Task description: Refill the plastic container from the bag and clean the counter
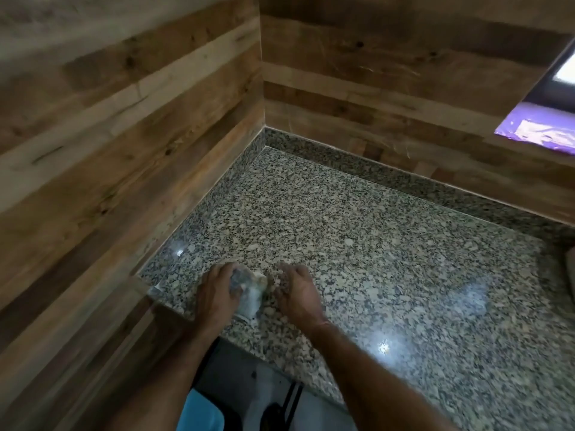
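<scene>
The crumpled clear plastic bag (pixel 250 295) sits at the near left edge of the speckled grey granite worktop (pixel 389 244), close to where the slab meets the left wall. I have my left hand (pixel 217 292) on it, fingers curled over the top and gripping the film. I take that as holding it flat and steady, with its right side turned towards the other hand. Whether anything is left inside it I cannot tell, as the film is blurred.

My right hand (pixel 297 295) is just beside the bag on its right. Its fingers are loosely bent, the tips are down on the stone, and it holds nothing that I can see. That cupped pose facing the bag looks to me like raking spilled bits towards it, so I judge this to be the cleaning part of the job. The plastic container is not in view, so I cannot say whether it has been filled.

Brown wooden plank walls (pixel 124 126) close the corner on the left and far sides. Below the near edge I see a blue object (pixel 200 412) that I cannot identify.
</scene>
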`<state>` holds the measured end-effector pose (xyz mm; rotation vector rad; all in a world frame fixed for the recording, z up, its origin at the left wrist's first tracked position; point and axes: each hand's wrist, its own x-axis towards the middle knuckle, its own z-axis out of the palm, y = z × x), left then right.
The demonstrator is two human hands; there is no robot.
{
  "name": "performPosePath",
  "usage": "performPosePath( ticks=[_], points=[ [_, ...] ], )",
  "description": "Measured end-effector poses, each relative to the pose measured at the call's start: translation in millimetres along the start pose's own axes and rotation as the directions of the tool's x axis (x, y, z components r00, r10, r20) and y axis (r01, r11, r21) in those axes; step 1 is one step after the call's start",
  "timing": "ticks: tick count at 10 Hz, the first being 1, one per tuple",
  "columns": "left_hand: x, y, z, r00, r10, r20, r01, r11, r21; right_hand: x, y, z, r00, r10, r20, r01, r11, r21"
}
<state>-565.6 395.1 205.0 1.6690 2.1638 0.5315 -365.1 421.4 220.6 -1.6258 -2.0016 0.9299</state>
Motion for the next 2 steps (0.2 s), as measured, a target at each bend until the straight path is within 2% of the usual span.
performPosePath(
  ticks=[2],
  points=[
    [-36,67,11,0.993,0.114,-0.030,-0.115,0.993,-0.020,-52,46,-66,0.992,0.019,-0.124,-0.013,0.999,0.052]
  ],
)
